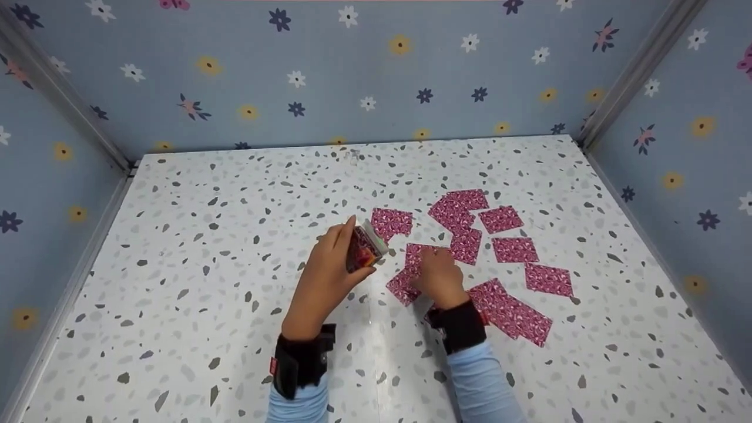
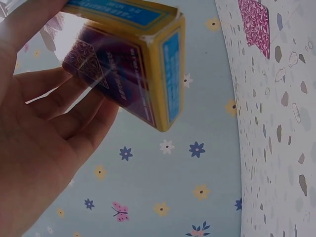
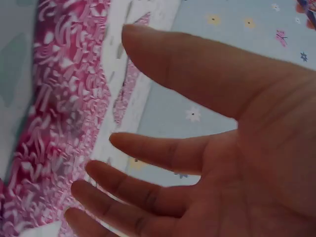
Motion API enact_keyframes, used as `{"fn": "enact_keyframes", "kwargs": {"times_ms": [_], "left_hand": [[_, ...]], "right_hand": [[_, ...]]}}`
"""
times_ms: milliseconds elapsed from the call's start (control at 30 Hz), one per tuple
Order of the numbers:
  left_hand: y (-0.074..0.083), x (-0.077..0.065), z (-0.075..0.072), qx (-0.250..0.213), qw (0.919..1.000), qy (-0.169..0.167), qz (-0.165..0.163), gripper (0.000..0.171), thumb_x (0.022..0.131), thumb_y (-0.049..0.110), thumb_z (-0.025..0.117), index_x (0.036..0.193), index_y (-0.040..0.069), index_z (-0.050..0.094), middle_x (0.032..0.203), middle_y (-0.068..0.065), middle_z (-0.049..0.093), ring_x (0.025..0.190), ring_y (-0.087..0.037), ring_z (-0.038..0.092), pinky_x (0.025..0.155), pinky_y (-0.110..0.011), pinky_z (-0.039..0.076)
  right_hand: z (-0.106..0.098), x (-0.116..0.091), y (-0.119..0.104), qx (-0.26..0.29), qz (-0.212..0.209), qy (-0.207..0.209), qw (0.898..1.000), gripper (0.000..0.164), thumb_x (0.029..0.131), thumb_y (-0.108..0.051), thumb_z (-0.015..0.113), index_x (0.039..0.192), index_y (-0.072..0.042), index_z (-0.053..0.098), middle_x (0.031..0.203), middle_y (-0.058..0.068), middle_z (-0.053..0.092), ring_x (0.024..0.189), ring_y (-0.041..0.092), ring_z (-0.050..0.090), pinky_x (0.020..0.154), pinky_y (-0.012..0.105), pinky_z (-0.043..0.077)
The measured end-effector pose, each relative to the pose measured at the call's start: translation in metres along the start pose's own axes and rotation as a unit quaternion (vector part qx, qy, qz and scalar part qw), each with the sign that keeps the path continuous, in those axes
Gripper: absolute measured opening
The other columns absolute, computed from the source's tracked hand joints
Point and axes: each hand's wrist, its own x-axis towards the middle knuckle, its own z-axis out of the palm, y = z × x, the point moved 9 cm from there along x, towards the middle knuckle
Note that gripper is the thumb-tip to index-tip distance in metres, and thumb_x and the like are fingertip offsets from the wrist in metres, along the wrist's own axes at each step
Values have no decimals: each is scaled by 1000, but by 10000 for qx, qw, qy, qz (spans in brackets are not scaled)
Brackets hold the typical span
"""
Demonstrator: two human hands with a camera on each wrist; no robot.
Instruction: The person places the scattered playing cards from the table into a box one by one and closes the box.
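Observation:
My left hand [image 1: 329,264] grips a small card box [image 1: 365,249], thumb on one side and fingers on the other. In the left wrist view the box [image 2: 123,84] has yellow edges, blue end panels and a dark purple face with print. A pale flap shows at its far end in the head view. My right hand [image 1: 439,276] is low over pink-and-white patterned cards [image 1: 418,252], just right of the box. The right wrist view has this hand [image 3: 197,163] with thumb and fingers spread apart, nothing between them, fingertips close to the patterned cards [image 3: 64,108].
More patterned cards lie scattered to the right, some overlapping: a pair [image 1: 511,314] near the right wrist, single ones [image 1: 549,279] farther right, a cluster [image 1: 452,212] behind. One card [image 1: 392,222] lies beyond the box. Flowered panels [image 1: 376,70] border the speckled white tabletop [image 1: 205,235].

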Motion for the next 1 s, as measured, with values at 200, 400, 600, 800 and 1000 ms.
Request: {"fn": "enact_keyframes", "kwargs": {"times_ms": [200, 400, 600, 800, 1000], "left_hand": [[-1, -1, -2, -47, 10000, 42, -59, 84, 74, 26, 79, 142, 2, 37, 124, -17, 52, 108, -29, 55, 90, -41, 50], [-1, -1, -3, 13, 10000, 58, -29, 83, 74, 27, 79, 141, 2, 37, 123, -17, 53, 106, -29, 55, 89, -41, 50], [0, 0, -2, 107, 9999, 30, 31, 84, 73, 27, 79, 141, 1, 38, 122, -17, 54, 105, -29, 56, 90, -40, 50], [-2, 0, -1, 126, 9999, 5, 33, 84, 73, 29, 79, 141, 1, 38, 123, -16, 53, 107, -29, 56, 91, -42, 49], [-2, 0, -2, 122, 9999, 82, 5, 83, 73, 28, 79, 140, 1, 39, 123, -17, 54, 105, -30, 57, 89, -42, 50]], "right_hand": [[10, 4, 2, -380, 182, 53, 9991, 71, 66, -28, 82, 118, 10, 51, 120, 29, 49, 113, 40, 47, 88, 50, 48], [13, 6, 1, -653, 178, 96, 9977, 75, 65, -33, 83, 117, 10, 50, 118, 29, 51, 111, 40, 48, 92, 48, 45], [17, 8, 1, -704, 159, 48, 9974, 69, 65, -34, 83, 112, 7, 54, 112, 26, 58, 106, 40, 54, 89, 49, 47], [19, 10, -4, -894, -172, 133, 9958, 55, 64, -35, 83, 96, 3, 59, 97, 21, 64, 95, 37, 59, 81, 48, 50], [16, 11, 2, -512, -78, 69, 9986, 57, 65, -31, 82, 101, 6, 59, 107, 25, 59, 103, 39, 54, 87, 48, 48]]}}
